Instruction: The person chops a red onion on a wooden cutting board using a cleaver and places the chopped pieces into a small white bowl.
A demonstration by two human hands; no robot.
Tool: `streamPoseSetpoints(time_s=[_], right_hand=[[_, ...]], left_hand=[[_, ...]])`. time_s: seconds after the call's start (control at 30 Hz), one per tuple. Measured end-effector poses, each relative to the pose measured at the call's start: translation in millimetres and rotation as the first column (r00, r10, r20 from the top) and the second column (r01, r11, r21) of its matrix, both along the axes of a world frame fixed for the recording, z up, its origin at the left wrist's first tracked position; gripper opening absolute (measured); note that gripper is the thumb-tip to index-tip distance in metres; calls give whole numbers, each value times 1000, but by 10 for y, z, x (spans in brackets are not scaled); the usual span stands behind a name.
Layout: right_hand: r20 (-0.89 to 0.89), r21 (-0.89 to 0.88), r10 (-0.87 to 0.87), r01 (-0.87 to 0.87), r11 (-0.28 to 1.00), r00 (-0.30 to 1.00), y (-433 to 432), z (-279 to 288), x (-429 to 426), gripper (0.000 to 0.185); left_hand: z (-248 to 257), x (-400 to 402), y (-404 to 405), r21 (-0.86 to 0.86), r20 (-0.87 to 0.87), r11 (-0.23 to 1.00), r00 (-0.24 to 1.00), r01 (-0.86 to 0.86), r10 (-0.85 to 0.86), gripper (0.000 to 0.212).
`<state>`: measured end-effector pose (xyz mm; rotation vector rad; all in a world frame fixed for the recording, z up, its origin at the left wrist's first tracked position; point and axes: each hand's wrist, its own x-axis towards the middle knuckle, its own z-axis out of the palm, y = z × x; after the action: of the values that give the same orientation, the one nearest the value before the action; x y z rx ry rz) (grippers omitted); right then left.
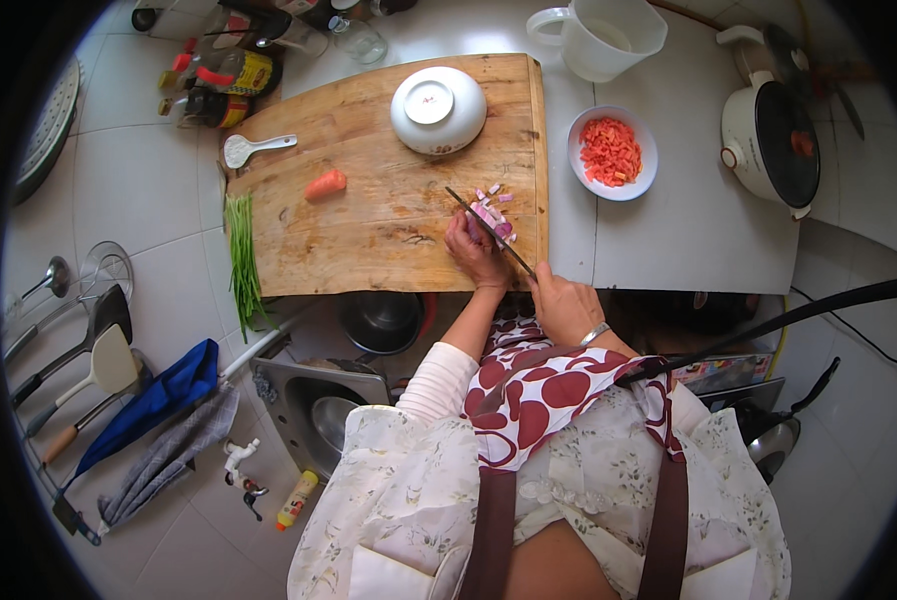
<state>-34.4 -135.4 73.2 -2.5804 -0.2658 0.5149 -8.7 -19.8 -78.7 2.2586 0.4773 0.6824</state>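
On the right part of a wooden cutting board (381, 255), my left hand (477, 251) presses on a partly diced red onion (486, 217), fingers bent against it. My right hand (568, 304) grips a kitchen knife (491, 231) whose thin dark edge crosses the onion at a slant; its handle is hidden in my fist. A few onion dice lie beyond the blade. Left of my hands is a carrot piece (325, 184). An upturned white bowl (438, 111) sits farther back on the board. Diced carrot (611, 151) fills a white bowl (575, 169) to the right.
A white spoon (259, 148) with white powder and green garlic chives or scallions (243, 262) lie at the board's left edge. Sauce bottles (231, 75) stand at the back left. A plastic measuring jug (606, 37) and an electric pot (775, 142) stand right. A sink (328, 405) is at lower left.
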Motion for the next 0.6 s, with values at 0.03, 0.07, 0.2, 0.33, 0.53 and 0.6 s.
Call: streamPoseSetpoints(time_s=[0.03,0.07,0.2,0.33,0.53,0.6], right_hand=[[-18,-5,9,-9,1000,1000,8,7,4,17],[-17,-8,15,-15,1000,1000,20,26,18,17],[-148,-58,39,-48,997,988,66,110,114,18],[-312,-139,56,-103,985,948,117,167,200,21],[-393,-187,58,-141,972,918,193,293,396,24],[-356,-194,60,-136,972,933,200,174,402,24]], left_hand=[[-3,-4,2,-8,-9,1000,1000,-8,8,26],[-7,-9,5,-17,-19,1000,1000,-17,17,26],[26,-8,7,-6,-32,999,999,-43,43,26],[35,-7,7,-53,-70,998,997,-34,31,26],[117,-4,6,-74,-97,997,995,-14,7,28],[133,-7,15,-68,-89,997,996,-20,13,28]])
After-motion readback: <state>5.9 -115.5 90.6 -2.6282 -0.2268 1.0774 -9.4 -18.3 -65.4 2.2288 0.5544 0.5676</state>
